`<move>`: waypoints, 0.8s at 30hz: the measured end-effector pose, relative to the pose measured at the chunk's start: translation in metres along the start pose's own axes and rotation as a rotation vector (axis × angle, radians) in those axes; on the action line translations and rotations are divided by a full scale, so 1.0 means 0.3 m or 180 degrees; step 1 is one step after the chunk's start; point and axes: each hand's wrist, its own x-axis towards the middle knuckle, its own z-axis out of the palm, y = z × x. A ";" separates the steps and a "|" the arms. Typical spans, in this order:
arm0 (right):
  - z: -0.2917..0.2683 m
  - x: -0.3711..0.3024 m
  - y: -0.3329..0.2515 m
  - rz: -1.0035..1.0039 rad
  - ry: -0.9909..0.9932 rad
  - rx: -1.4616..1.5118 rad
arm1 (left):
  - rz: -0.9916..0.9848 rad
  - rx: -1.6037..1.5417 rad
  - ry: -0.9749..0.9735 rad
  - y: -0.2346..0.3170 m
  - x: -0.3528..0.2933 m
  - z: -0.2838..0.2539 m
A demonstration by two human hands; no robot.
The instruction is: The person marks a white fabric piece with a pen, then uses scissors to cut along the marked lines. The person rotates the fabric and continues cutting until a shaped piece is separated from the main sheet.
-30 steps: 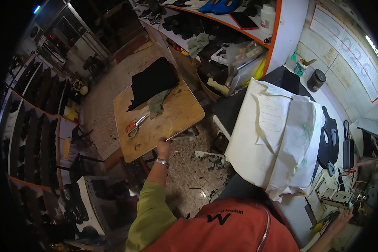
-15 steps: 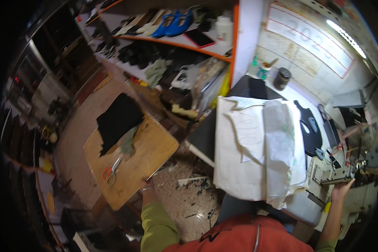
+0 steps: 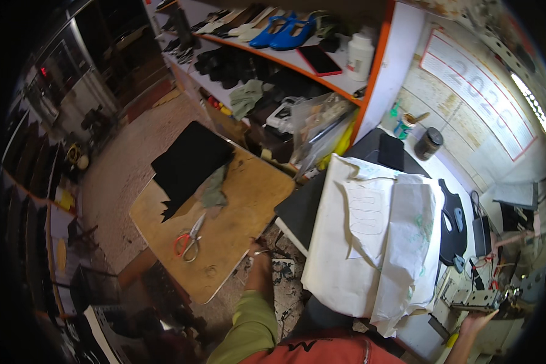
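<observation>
My left hand is at the right edge of a worn wooden board; its fingers are dim, and I cannot tell whether they grip the edge. On the board lie a black piece of material with a jagged edge, a grey-green scrap and scissors with red-orange handles, blades pointing away. At the far right my right hand has its fingers stretched out against the metal underside of a machine. Large folded white sheets with outlines drawn on them lie between my arms, in front of me.
Behind stands an orange-edged shelf with blue shoes, a phone and a white bottle. A dark jar and a black cut-out piece are on the right-hand table. Scraps litter the floor.
The view has shifted, so the board and sheets appear lower and further right. My left hand stays at the board's edge and my right hand at the machine.
</observation>
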 end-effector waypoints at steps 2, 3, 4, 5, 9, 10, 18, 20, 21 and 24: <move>0.064 -0.068 0.002 -0.0112 0.0288 -0.0159 | -0.0348 -0.0107 -0.0056 -0.010 -0.149 -0.045; 0.072 -0.078 0.000 -0.0157 0.0266 -0.0174 | -0.0546 -0.0134 -0.0025 -0.011 -0.211 -0.076; 0.052 -0.029 -0.001 -0.0013 0.0047 -0.0142 | -0.0573 -0.0246 -0.0149 -0.008 -0.208 -0.168; 0.010 0.040 -0.003 0.0123 -0.0132 -0.0093 | -0.0613 -0.0320 -0.0285 -0.019 -0.195 -0.259; -0.058 0.121 -0.004 0.0006 -0.0125 -0.0278 | -0.0436 0.0082 -0.0323 0.187 -0.271 -0.637; -0.036 0.095 -0.003 -0.0042 -0.0077 -0.0312 | -0.0301 0.0457 0.0432 0.297 -0.289 -0.714; 0.055 0.027 0.031 -0.0149 -0.0032 -0.0396 | 0.0762 0.3748 0.3234 0.874 -0.218 -0.624; 0.064 0.016 0.026 -0.0160 -0.0040 -0.0379 | 0.0859 0.3775 0.3199 0.846 -0.165 -0.544; 0.065 0.013 0.022 -0.0171 -0.0032 -0.0383 | 0.0915 0.3795 0.3194 0.836 -0.128 -0.526; 0.063 0.015 0.022 -0.0186 0.0006 -0.0437 | 0.1140 0.3820 0.3271 0.867 -0.058 -0.493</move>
